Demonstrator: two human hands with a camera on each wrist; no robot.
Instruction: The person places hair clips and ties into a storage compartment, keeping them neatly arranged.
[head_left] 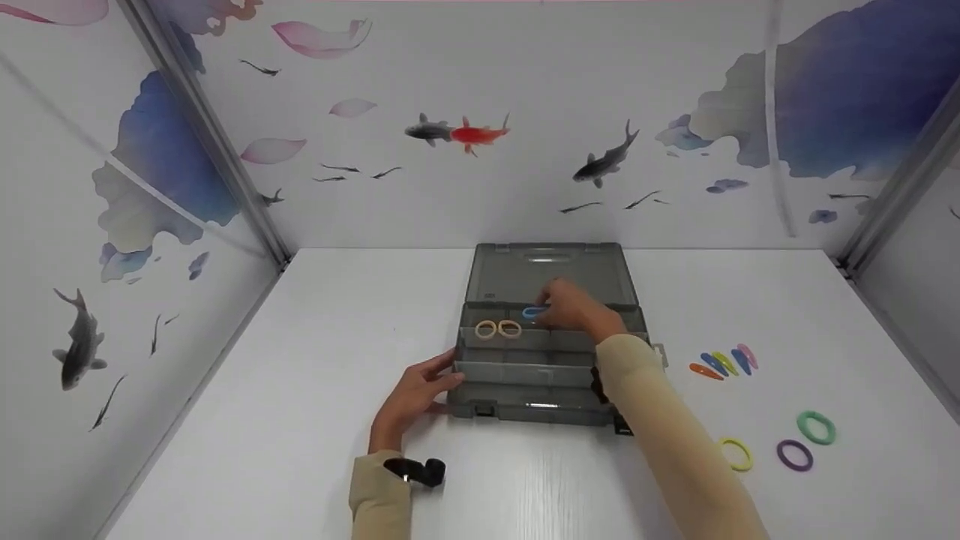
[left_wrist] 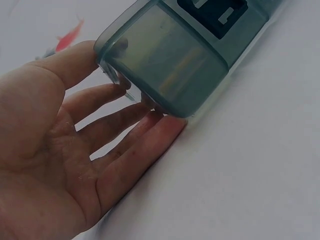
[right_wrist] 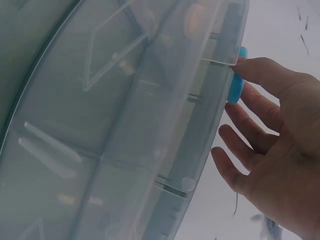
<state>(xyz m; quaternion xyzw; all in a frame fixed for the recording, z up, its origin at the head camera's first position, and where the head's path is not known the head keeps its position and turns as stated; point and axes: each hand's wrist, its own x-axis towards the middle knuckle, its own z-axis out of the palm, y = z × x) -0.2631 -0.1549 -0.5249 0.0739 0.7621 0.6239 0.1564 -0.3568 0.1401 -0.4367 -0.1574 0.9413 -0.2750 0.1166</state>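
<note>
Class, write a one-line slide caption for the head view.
The right grip holds a blue ring over the open grey box while the left grip holds its side.

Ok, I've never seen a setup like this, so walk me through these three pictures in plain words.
There is no machine here, only a person's two bare hands. The widest picture comes from a camera on the head, looking forward and down. The other two come from cameras worn on the wrists, each looking at its own hand's work.

On the white table stands an open grey compartment box. The left hand holds its left side; the right hand pinches a blue ring at the back compartments. Two pale rings are in the box. To its right lie five small clips and yellow, purple and green rings.
</note>
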